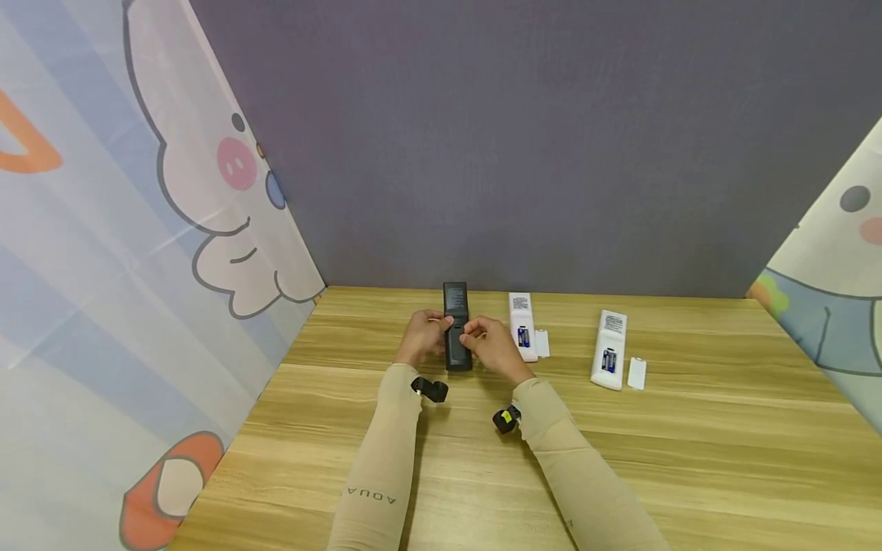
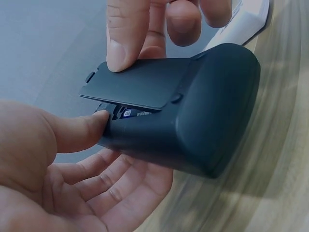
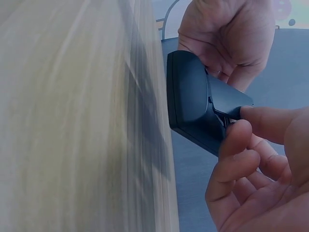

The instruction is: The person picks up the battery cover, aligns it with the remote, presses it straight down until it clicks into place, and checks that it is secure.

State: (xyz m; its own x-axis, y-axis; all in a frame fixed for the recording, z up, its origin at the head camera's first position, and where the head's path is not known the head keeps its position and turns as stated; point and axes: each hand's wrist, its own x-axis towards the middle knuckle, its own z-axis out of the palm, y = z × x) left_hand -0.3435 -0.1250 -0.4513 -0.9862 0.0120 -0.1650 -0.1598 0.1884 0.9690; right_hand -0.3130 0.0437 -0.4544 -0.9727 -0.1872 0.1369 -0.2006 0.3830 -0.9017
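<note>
Left hand (image 1: 422,337) grips one black remote (image 1: 456,350); two white remotes (image 1: 521,314) (image 1: 611,340) near.

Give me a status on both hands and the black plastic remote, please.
Left hand gripping black plastic remote. Right hand pinching its black battery cover, partly lifted. Two white plastic remotes to the right, not in the way.

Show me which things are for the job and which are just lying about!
For the job:
long black plastic remote, held by the left hand
its flat black rectangular cover, tilted up, right hand touching it

Untouched, so probably just lying about:
two long white plastic remotes
two small white rectangular covers
</note>
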